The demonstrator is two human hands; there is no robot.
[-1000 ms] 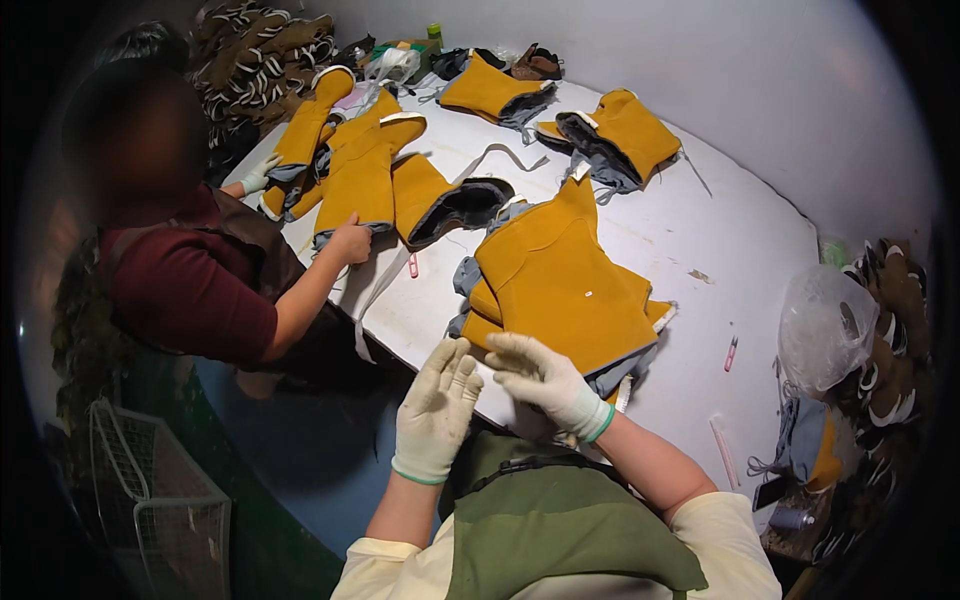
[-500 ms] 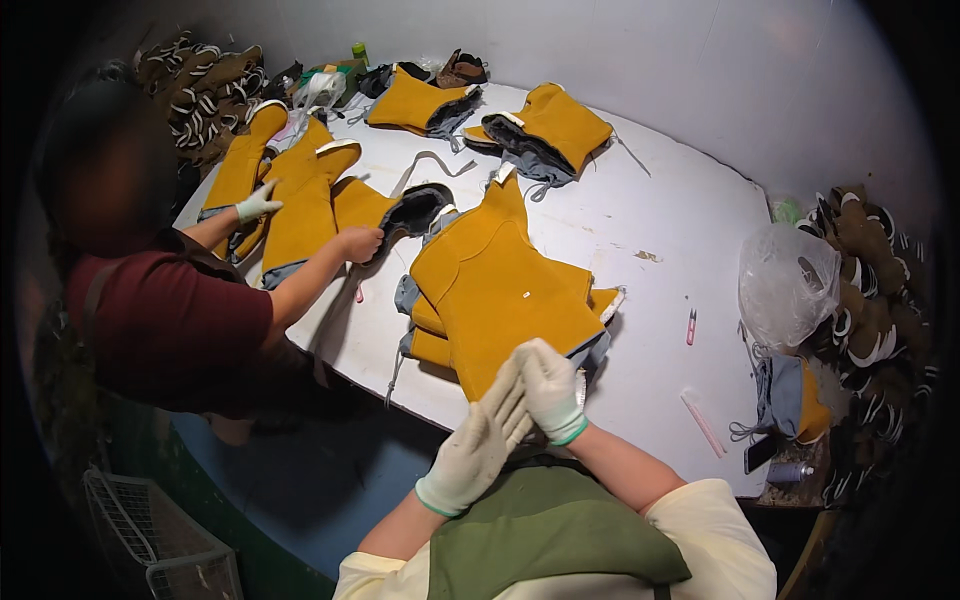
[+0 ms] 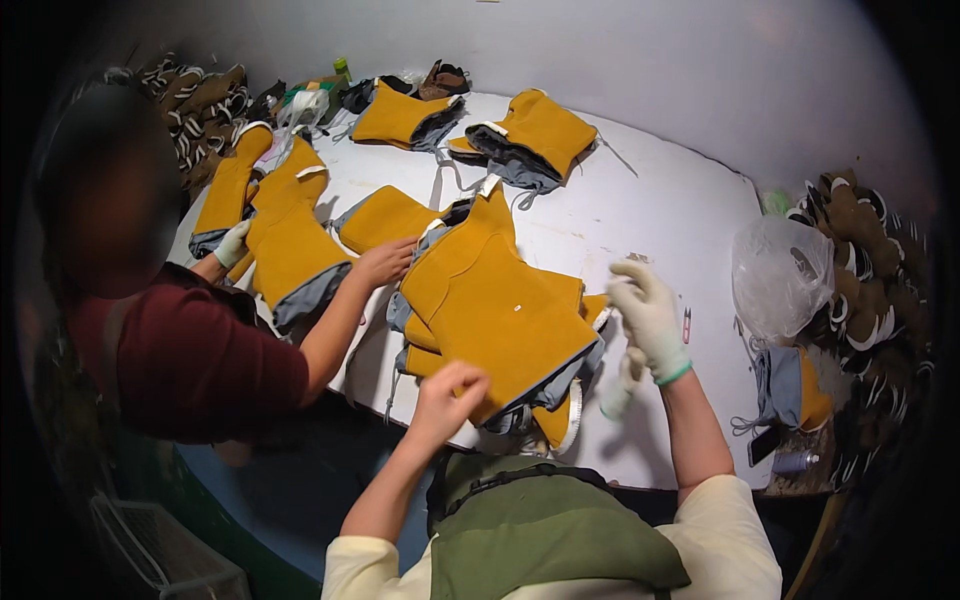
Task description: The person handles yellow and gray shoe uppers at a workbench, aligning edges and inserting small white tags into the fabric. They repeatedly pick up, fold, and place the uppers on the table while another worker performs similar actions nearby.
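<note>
My left hand (image 3: 448,400) is bare, its fingers curled in with nothing visible in them, just above the near left edge of a stack of mustard-yellow boot uppers (image 3: 490,290) with grey collars and white edging. To the right of the stack, my right hand (image 3: 648,312) wears a white knit work glove with a green cuff. From its closed fingers hangs an empty white work glove (image 3: 622,388), slightly blurred, over the white table (image 3: 655,440).
A co-worker in a dark red shirt (image 3: 210,350) handles more uppers (image 3: 290,240) at the left. Further uppers (image 3: 545,135) lie at the back. Red-handled thread snips (image 3: 687,325), a clear plastic bag (image 3: 783,278), a phone (image 3: 765,445) and piled brown pieces (image 3: 860,250) are to the right.
The glove has come off my left hand and now hangs from my right. My hands have parted, the right moving right and away. The co-worker's bare hand has reached toward my stack.
</note>
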